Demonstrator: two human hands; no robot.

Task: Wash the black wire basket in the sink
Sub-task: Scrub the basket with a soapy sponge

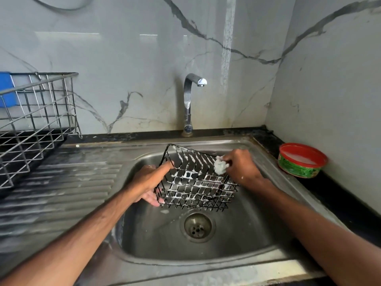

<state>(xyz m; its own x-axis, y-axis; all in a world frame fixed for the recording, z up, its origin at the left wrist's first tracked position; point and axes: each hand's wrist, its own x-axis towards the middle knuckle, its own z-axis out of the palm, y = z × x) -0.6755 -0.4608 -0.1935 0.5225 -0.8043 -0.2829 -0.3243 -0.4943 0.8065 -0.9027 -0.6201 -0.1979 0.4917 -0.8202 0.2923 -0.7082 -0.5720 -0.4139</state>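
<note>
Left hand (148,182) grips the near left end of the black wire basket (195,182), its thumb stretched along an upper wire and its fingers curled under the lower edge. Right hand (242,167) pinches a foamy pale scrub pad (220,167) in curled fingertips and presses it onto the basket's far right wires.

Beyond both hands rises a grey marble-veined wall (123,58). Beneath them lies the steel sink (154,234), and its ribbed draining board (61,182) runs off to the left of the left hand. Farther left and back, a steel wire dish rack (35,131) stands on a dark tray, with something blue (7,89) showing behind its bars.

The basket itself hangs tilted between the two hands, over the basin and held clear of its floor, with white suds along many of its wires. Straight beyond it a chrome tap (188,100) stands at the sink's back edge. To the right of the right hand, on the black counter (340,199), sits a round green tub (301,162) with a red rim and whitish soap inside. Below the basket, nearer than both hands, is the drain (197,225), and a small blob of foam (165,211) lies on the basin floor just under the left hand.
</note>
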